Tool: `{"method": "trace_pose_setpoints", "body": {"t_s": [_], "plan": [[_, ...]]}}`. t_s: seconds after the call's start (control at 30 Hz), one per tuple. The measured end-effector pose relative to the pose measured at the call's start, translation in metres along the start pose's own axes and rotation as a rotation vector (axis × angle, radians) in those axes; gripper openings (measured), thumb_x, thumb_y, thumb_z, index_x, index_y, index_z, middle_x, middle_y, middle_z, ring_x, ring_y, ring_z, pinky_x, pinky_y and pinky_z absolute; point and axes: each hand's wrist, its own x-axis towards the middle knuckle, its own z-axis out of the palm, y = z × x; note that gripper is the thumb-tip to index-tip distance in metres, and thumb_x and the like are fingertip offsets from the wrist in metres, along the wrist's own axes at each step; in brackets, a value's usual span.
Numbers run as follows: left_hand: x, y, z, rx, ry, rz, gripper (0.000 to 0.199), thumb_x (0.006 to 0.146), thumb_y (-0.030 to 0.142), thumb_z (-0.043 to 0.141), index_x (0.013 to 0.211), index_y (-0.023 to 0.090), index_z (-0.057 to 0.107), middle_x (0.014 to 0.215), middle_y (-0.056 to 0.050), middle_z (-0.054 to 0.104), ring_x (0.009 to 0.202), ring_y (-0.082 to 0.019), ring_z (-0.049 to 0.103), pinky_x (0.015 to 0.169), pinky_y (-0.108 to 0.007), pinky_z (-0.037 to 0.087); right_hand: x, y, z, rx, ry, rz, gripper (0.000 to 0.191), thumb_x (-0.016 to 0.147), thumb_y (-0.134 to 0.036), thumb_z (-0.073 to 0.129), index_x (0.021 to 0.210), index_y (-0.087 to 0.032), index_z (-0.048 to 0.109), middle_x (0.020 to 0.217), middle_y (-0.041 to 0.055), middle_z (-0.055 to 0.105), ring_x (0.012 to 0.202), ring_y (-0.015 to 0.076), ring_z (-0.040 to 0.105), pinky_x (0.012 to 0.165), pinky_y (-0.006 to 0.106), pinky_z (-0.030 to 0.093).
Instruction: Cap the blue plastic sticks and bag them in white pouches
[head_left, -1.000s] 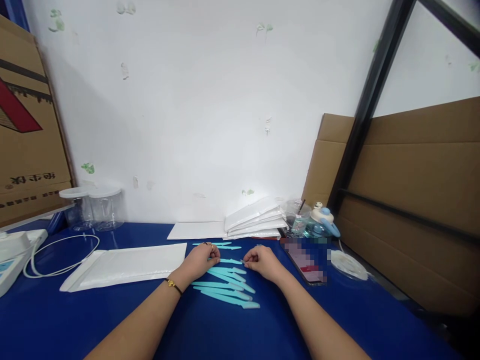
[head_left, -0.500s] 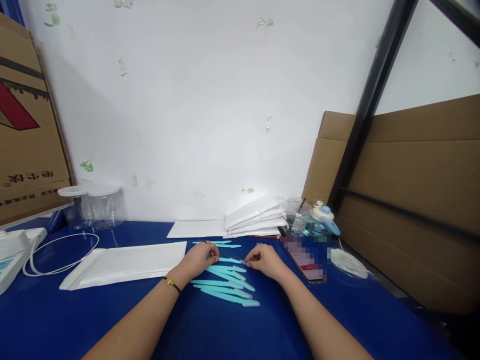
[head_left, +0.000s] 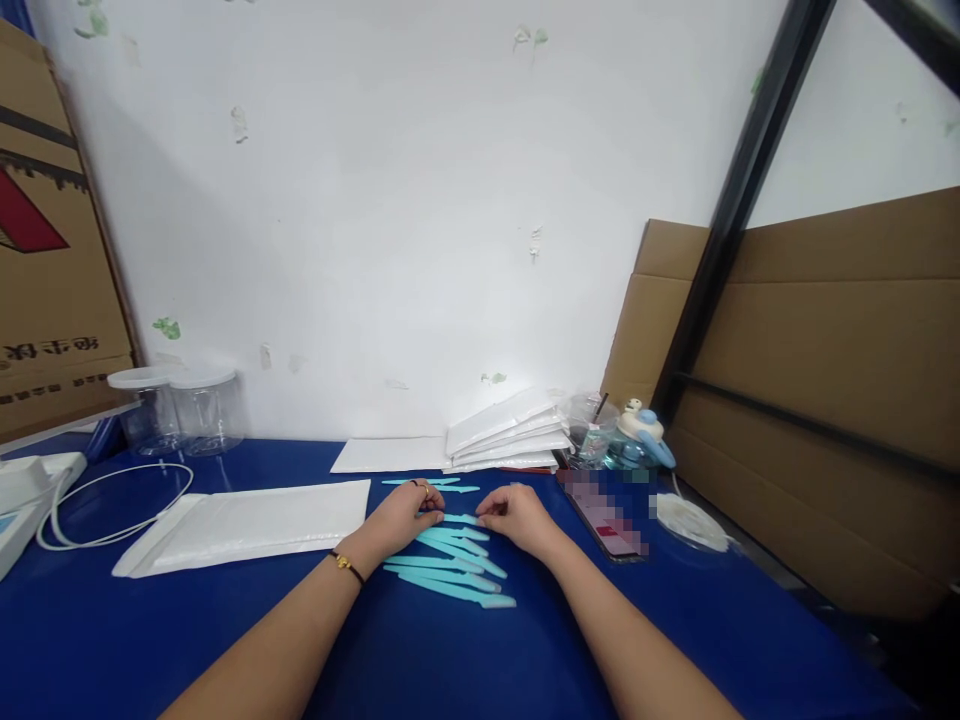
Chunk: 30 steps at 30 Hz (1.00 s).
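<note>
Between finger and thumb, my left hand [head_left: 409, 517] pinches a turquoise eyebrow razor [head_left: 459, 519] by its handle end. My right hand [head_left: 519, 517] is closed in a pinch at the razor's blade end, on a small clear blade cap mostly hidden by the fingertips. Just nearer to me, several more turquoise razors with pale tips lie in a loose row, such as the front razor [head_left: 454, 590]. Two others, including a far razor [head_left: 420, 481], lie beyond my hands on the blue table [head_left: 450, 660].
A white padded mailer [head_left: 255, 525] lies left, near a looped white cable [head_left: 112, 545] and clear lidded jars [head_left: 206, 415]. At the back stands a stack of white mailers [head_left: 510, 430]. A phone [head_left: 604, 515], a blue-capped bottle [head_left: 637, 440] and a round white item [head_left: 691, 522] sit right.
My right hand has moved slightly left, bringing the clear cap from just off the razor's tip up against it. My left hand keeps its pinch. The view has shifted slightly.
</note>
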Motion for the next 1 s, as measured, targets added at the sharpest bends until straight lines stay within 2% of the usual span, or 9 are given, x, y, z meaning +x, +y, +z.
{"method": "trace_pose_setpoints", "body": {"t_s": [0.13, 0.2, 0.27, 0.4, 0.57, 0.7, 0.87, 0.93, 1.0], "plan": [[-0.002, -0.001, -0.002, 0.193, 0.066, 0.098, 0.038, 0.088, 0.044, 0.043, 0.118, 0.026, 0.057, 0.122, -0.004, 0.056, 0.106, -0.021, 0.048, 0.092, -0.033, 0.038, -0.004, 0.013, -0.043, -0.090, 0.249, 0.070, 0.017, 0.073, -0.025, 0.058, 0.080, -0.019, 0.072, 0.078, 0.0047, 0.072, 0.072, 0.0178, 0.064, 0.066, 0.025, 0.047], [-0.002, 0.000, -0.003, 0.247, 0.044, 0.095, 0.041, 0.090, 0.046, 0.037, 0.122, 0.028, 0.054, 0.126, -0.003, 0.055, 0.107, -0.022, 0.046, 0.091, -0.034, 0.037, -0.008, 0.021, -0.060, -0.212, 0.233, 0.143, 0.016, 0.073, -0.023, 0.056, 0.076, -0.019, 0.072, 0.074, 0.0042, 0.072, 0.068, 0.0175, 0.064, 0.064, 0.024, 0.044], [-0.002, 0.001, -0.004, 0.258, 0.029, 0.075, 0.041, 0.091, 0.046, 0.035, 0.122, 0.029, 0.054, 0.125, -0.002, 0.056, 0.105, -0.022, 0.046, 0.087, -0.034, 0.038, -0.011, 0.027, -0.066, -0.325, 0.164, 0.220, 0.014, 0.071, -0.022, 0.057, 0.070, -0.019, 0.071, 0.070, 0.0044, 0.071, 0.067, 0.0178, 0.063, 0.061, 0.024, 0.042], [-0.002, 0.006, -0.008, 0.239, 0.039, 0.036, 0.031, 0.087, 0.037, 0.045, 0.111, 0.028, 0.061, 0.113, -0.002, 0.063, 0.105, -0.023, 0.047, 0.087, -0.033, 0.036, -0.012, 0.034, -0.056, -0.382, 0.110, 0.326, 0.002, 0.061, -0.019, 0.067, 0.062, -0.018, 0.068, 0.069, 0.0080, 0.069, 0.066, 0.0212, 0.063, 0.058, 0.027, 0.040], [0.000, 0.008, -0.016, 0.212, -0.012, -0.048, 0.019, 0.078, 0.022, 0.051, 0.088, 0.026, 0.067, 0.090, -0.001, 0.067, 0.086, -0.018, 0.057, 0.075, -0.026, 0.038, -0.009, 0.033, -0.042, -0.287, 0.071, 0.332, 0.012, 0.056, -0.008, 0.065, 0.051, -0.018, 0.061, 0.059, 0.0048, 0.066, 0.058, 0.0182, 0.060, 0.053, 0.025, 0.038], [0.000, 0.014, -0.020, 0.296, -0.027, -0.030, 0.019, 0.080, 0.020, 0.045, 0.078, 0.022, 0.064, 0.079, -0.002, 0.064, 0.075, -0.017, 0.057, 0.065, -0.025, 0.036, -0.009, 0.022, -0.029, -0.151, 0.047, 0.258, 0.012, 0.057, -0.007, 0.064, 0.062, -0.017, 0.062, 0.060, 0.0017, 0.064, 0.059, 0.0159, 0.060, 0.054, 0.023, 0.040], [-0.002, 0.020, -0.018, 0.347, 0.003, -0.035, 0.018, 0.080, 0.015, 0.041, 0.074, 0.019, 0.057, 0.074, -0.003, 0.059, 0.067, -0.016, 0.055, 0.060, -0.025, 0.033, -0.003, 0.010, -0.013, 0.115, 0.007, 0.219, 0.009, 0.072, -0.016, 0.055, 0.079, -0.016, 0.059, 0.059, -0.0011, 0.063, 0.055, 0.0136, 0.063, 0.051, 0.021, 0.046], [-0.002, 0.019, -0.017, 0.259, 0.038, -0.047, 0.016, 0.080, 0.017, 0.041, 0.076, 0.020, 0.056, 0.075, -0.002, 0.059, 0.068, -0.016, 0.054, 0.061, -0.024, 0.033, -0.002, 0.008, -0.012, 0.357, 0.057, 0.205, 0.011, 0.072, -0.023, 0.059, 0.079, -0.016, 0.055, 0.064, 0.0001, 0.065, 0.061, 0.0152, 0.066, 0.054, 0.023, 0.049], [-0.002, 0.018, -0.017, 0.150, 0.070, -0.065, 0.015, 0.082, 0.021, 0.041, 0.080, 0.020, 0.056, 0.076, -0.001, 0.059, 0.069, -0.015, 0.054, 0.061, -0.023, 0.034, -0.001, 0.006, -0.013, 0.615, 0.108, 0.188, 0.025, 0.066, -0.031, 0.069, 0.078, -0.015, 0.054, 0.066, 0.0016, 0.066, 0.064, 0.0171, 0.067, 0.056, 0.024, 0.050]]}}
